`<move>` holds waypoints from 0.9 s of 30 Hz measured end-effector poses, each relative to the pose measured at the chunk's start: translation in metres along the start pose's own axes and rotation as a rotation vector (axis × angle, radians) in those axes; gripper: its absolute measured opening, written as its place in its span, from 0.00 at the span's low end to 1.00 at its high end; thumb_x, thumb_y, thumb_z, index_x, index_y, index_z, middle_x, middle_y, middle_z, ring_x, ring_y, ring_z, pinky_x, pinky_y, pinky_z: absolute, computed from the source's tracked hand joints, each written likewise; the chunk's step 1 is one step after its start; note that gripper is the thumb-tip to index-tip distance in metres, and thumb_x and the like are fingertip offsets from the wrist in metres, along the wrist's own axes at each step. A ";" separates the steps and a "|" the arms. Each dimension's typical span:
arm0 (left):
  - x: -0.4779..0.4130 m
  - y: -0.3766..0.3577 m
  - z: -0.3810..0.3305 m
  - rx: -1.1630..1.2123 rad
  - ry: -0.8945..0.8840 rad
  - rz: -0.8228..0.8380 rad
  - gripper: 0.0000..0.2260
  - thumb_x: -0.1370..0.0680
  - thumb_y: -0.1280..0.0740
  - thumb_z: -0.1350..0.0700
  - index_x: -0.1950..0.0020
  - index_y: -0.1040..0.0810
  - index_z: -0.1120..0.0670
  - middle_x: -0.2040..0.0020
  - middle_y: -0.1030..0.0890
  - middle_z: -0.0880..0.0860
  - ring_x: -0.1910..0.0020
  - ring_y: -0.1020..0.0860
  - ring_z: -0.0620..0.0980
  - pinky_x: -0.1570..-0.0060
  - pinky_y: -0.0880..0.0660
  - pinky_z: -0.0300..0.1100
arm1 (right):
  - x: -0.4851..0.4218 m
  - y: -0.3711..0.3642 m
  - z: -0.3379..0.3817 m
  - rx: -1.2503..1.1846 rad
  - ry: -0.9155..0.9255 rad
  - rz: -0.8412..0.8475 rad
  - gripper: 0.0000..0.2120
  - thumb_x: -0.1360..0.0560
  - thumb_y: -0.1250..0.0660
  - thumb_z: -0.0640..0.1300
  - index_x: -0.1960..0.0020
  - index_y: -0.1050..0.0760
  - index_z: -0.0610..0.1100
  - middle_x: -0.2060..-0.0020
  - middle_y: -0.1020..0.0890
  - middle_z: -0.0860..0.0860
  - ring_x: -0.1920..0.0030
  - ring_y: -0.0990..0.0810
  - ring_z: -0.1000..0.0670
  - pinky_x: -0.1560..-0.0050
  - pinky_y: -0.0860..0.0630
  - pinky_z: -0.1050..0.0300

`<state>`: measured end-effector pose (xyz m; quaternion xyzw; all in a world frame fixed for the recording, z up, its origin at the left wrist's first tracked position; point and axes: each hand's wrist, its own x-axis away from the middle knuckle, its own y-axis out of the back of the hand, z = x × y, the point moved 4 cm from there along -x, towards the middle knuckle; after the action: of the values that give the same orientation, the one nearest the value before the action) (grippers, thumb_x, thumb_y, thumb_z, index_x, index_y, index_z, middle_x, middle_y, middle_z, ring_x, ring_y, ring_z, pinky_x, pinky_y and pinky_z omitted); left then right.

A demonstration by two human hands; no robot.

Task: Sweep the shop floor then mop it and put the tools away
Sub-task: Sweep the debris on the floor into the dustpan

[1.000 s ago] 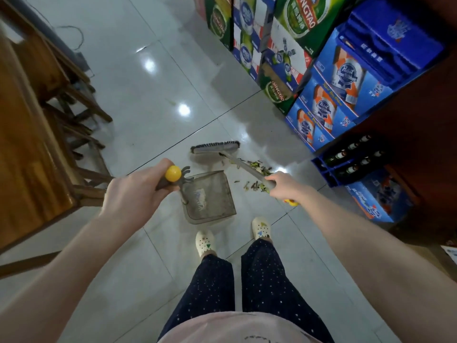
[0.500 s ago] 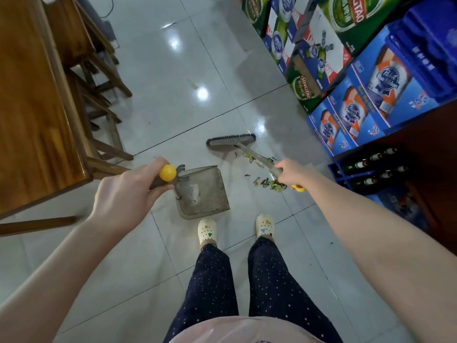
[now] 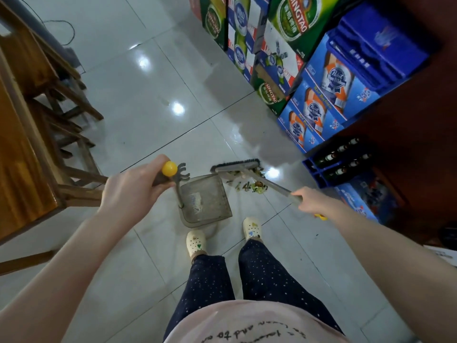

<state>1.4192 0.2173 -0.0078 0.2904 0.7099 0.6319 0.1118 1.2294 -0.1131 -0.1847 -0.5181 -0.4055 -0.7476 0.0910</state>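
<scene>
Looking down from my head, my left hand (image 3: pixel 128 186) sits left of centre, its fingers curled tight round the dark dustpan handle with a round yellow cap (image 3: pixel 169 168). Below it, in the middle of the frame, is the translucent grey plastic dustpan (image 3: pixel 205 201), low on the glossy pale tiled floor (image 3: pixel 148 95); I cannot tell whether its whole base touches the tiles. Its lower edge is near my cream perforated clogs (image 3: pixel 196 242), and my dark speckled trousers (image 3: pixel 210 293) fill the bottom centre. Right of centre, my right hand (image 3: pixel 312 204) grips the shaft of the grey long-handled broom with dark bristles (image 3: pixel 235 165), and a yellow tip pokes out behind my wrist. The broom's head lies on the floor just beside the dustpan's upper right corner. A small heap of green and brown litter (image 3: pixel 249 186) lies under the shaft, just right of the dustpan. At the left edge are a brown wooden table (image 3: pixel 19 157) and its legs. Stacked green and blue beer cartons (image 3: pixel 329 87) fill the upper right, with a blue crate of brown bottles (image 3: pixel 338 162) below them.
</scene>
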 end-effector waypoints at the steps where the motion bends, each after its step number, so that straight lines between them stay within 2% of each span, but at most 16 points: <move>1: -0.003 -0.001 -0.003 0.005 -0.013 0.002 0.14 0.25 0.35 0.43 0.46 0.31 0.50 0.69 0.29 0.46 0.62 0.22 0.58 0.68 0.36 0.42 | 0.003 0.000 -0.003 -0.004 -0.003 0.001 0.24 0.26 0.44 0.33 0.32 0.27 0.48 0.51 0.19 0.42 0.68 0.24 0.48 0.76 0.29 0.61; 4: -0.009 -0.004 -0.006 0.024 -0.055 -0.004 0.14 0.25 0.35 0.41 0.48 0.32 0.48 0.65 0.23 0.48 0.61 0.21 0.58 0.67 0.34 0.43 | 0.016 0.001 -0.014 -0.001 -0.033 -0.013 0.26 0.25 0.45 0.32 0.30 0.30 0.47 0.43 0.23 0.42 0.68 0.26 0.50 0.75 0.29 0.60; 7: -0.012 -0.004 -0.009 0.013 -0.083 -0.009 0.15 0.26 0.35 0.40 0.48 0.32 0.48 0.66 0.25 0.48 0.61 0.21 0.59 0.68 0.35 0.43 | 0.026 0.005 -0.028 0.020 -0.097 -0.044 0.28 0.25 0.46 0.33 0.27 0.35 0.49 0.38 0.26 0.44 0.69 0.25 0.50 0.75 0.30 0.61; 10: -0.014 0.000 -0.009 0.033 -0.084 -0.012 0.15 0.26 0.34 0.42 0.48 0.31 0.49 0.69 0.31 0.44 0.60 0.21 0.60 0.69 0.38 0.42 | 0.035 0.003 -0.032 0.007 -0.124 -0.047 0.28 0.25 0.44 0.34 0.27 0.35 0.50 0.40 0.24 0.45 0.70 0.26 0.52 0.77 0.31 0.62; 14: -0.012 0.004 -0.001 0.053 -0.125 -0.023 0.14 0.25 0.34 0.43 0.47 0.30 0.50 0.65 0.29 0.44 0.57 0.21 0.60 0.68 0.40 0.42 | 0.050 -0.011 -0.017 -0.115 -0.138 -0.061 0.25 0.26 0.41 0.34 0.31 0.29 0.47 0.53 0.22 0.45 0.73 0.25 0.50 0.80 0.32 0.64; 18: -0.009 0.010 0.013 0.066 -0.183 -0.033 0.13 0.24 0.35 0.45 0.47 0.31 0.52 0.66 0.28 0.45 0.58 0.22 0.60 0.68 0.38 0.43 | 0.065 -0.043 0.002 -0.353 -0.162 -0.115 0.26 0.26 0.38 0.32 0.29 0.31 0.43 0.42 0.22 0.43 0.71 0.26 0.49 0.76 0.28 0.59; 21: -0.006 0.012 0.025 0.049 -0.215 -0.044 0.13 0.24 0.35 0.46 0.46 0.31 0.53 0.67 0.31 0.45 0.58 0.22 0.61 0.67 0.38 0.43 | 0.075 -0.066 0.020 -0.476 -0.180 -0.156 0.28 0.26 0.37 0.32 0.27 0.34 0.43 0.44 0.24 0.43 0.72 0.28 0.50 0.74 0.29 0.60; 23: -0.004 0.012 0.033 0.035 -0.222 -0.033 0.13 0.24 0.35 0.46 0.46 0.31 0.52 0.68 0.33 0.45 0.57 0.23 0.61 0.66 0.39 0.44 | 0.079 -0.079 0.034 -0.543 -0.181 -0.183 0.28 0.26 0.37 0.31 0.27 0.34 0.43 0.42 0.24 0.41 0.71 0.28 0.49 0.73 0.27 0.58; 25: -0.003 0.011 0.041 0.029 -0.242 -0.028 0.13 0.24 0.35 0.46 0.46 0.31 0.52 0.66 0.31 0.46 0.58 0.23 0.61 0.66 0.39 0.44 | 0.080 -0.091 0.046 -0.615 -0.182 -0.202 0.28 0.26 0.38 0.30 0.27 0.34 0.43 0.41 0.25 0.39 0.69 0.28 0.49 0.71 0.27 0.56; 27: -0.002 0.012 0.048 0.029 -0.256 -0.033 0.12 0.24 0.35 0.47 0.47 0.32 0.52 0.65 0.30 0.46 0.58 0.23 0.61 0.67 0.38 0.44 | 0.083 -0.097 0.054 -0.678 -0.193 -0.227 0.28 0.26 0.38 0.30 0.28 0.33 0.44 0.44 0.23 0.38 0.69 0.28 0.48 0.71 0.28 0.56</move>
<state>1.4490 0.2562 -0.0056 0.3585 0.7036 0.5773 0.2076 1.1763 0.0122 -0.1566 -0.5388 -0.1962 -0.7924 -0.2081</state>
